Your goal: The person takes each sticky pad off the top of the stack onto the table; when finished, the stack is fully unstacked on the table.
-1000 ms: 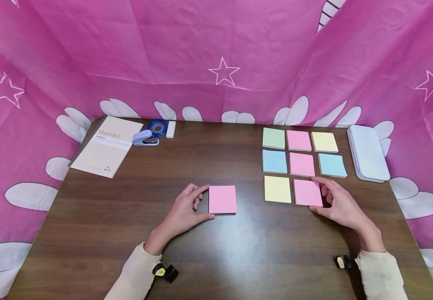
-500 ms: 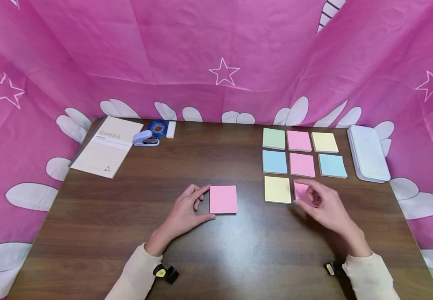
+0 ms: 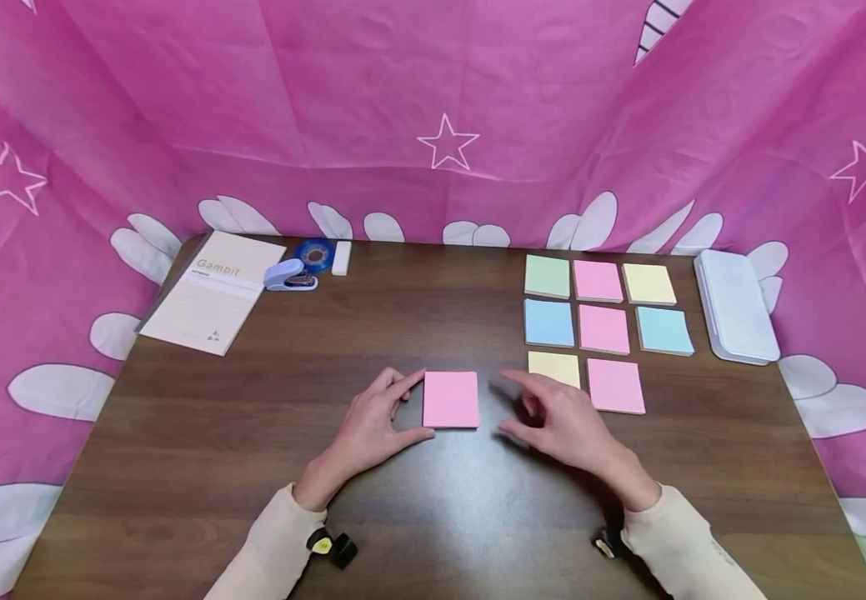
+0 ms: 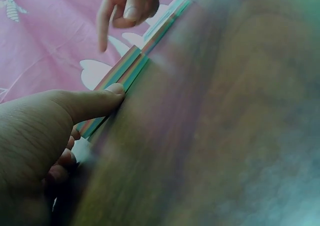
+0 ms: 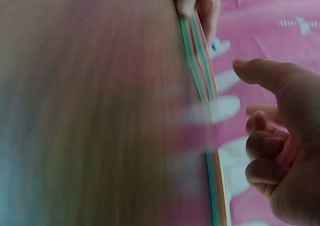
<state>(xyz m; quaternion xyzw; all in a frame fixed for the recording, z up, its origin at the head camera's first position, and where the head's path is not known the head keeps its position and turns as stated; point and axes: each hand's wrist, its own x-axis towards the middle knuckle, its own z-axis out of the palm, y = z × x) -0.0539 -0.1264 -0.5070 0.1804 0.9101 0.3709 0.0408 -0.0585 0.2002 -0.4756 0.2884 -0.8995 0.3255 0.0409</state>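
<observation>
A pink sticky note stack (image 3: 451, 400) lies near the middle of the table. My left hand (image 3: 368, 421) grips it at its left side, index finger at the far edge and thumb at the near edge. In the left wrist view the stack's striped side (image 4: 125, 71) shows two layers, one on the other. My right hand (image 3: 568, 417) is just right of the stack with a gap between. Its thumb and index finger are spread and hold nothing; the other fingers are curled in the right wrist view. Its wrist partly hides a yellow sticky note pad (image 3: 553, 365).
Rows of sticky note pads, including a pink pad (image 3: 616, 386) and a blue pad (image 3: 548, 322), lie at right beside a white case (image 3: 736, 307). At back left are a notebook (image 3: 215, 292), stapler (image 3: 290, 275), blue tape roll (image 3: 315, 255) and white eraser (image 3: 341, 258).
My right hand has left the nearest pink pad in the rows and moved left toward the middle stack. The left hand and its stack have shifted slightly right.
</observation>
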